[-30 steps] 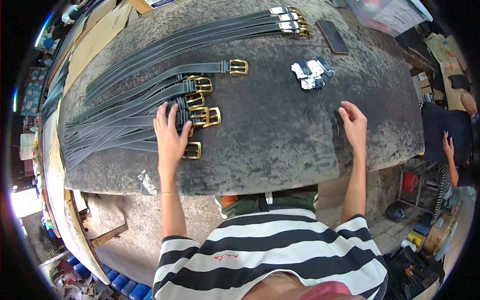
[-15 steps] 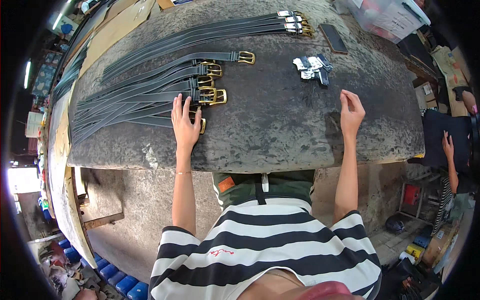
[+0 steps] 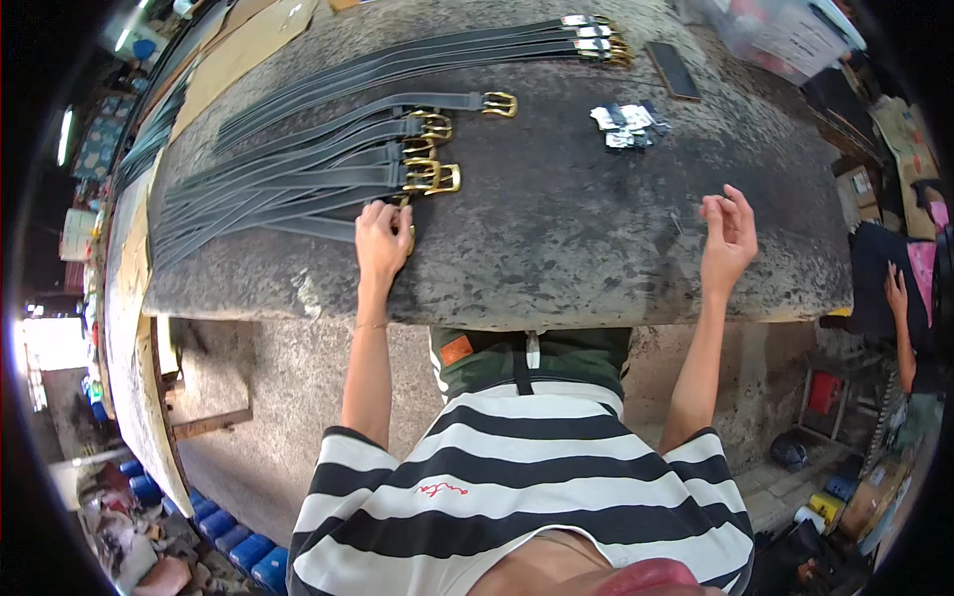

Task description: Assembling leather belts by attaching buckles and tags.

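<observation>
My left hand (image 3: 382, 243) is closed on the nearest dark belt (image 3: 323, 227), right by its gold buckle, which the fingers partly cover. Just beyond it lies a fanned pile of dark belts (image 3: 338, 177), their gold buckles (image 3: 432, 177) turned to the right. Over the table to the right hovers my right hand (image 3: 730, 238), palm partly up. Its fingers are loosely bent and apart, and I see nothing in them. The nearest things to it are a small heap of black and white tags (image 3: 628, 127).
Farther back lies a row of belts (image 3: 427, 57) with white tags by their buckles. A dark phone (image 3: 673, 71) rests right of them, near a clear plastic bin (image 3: 785, 38). Cardboard (image 3: 238, 65) covers the left side. Another person's hand (image 3: 896, 288) shows at far right.
My left hand's fingers have curled in from lying spread over the belts. The right hand has moved a little to the right and turned, its fingers spreading. The whole view has shifted slightly.
</observation>
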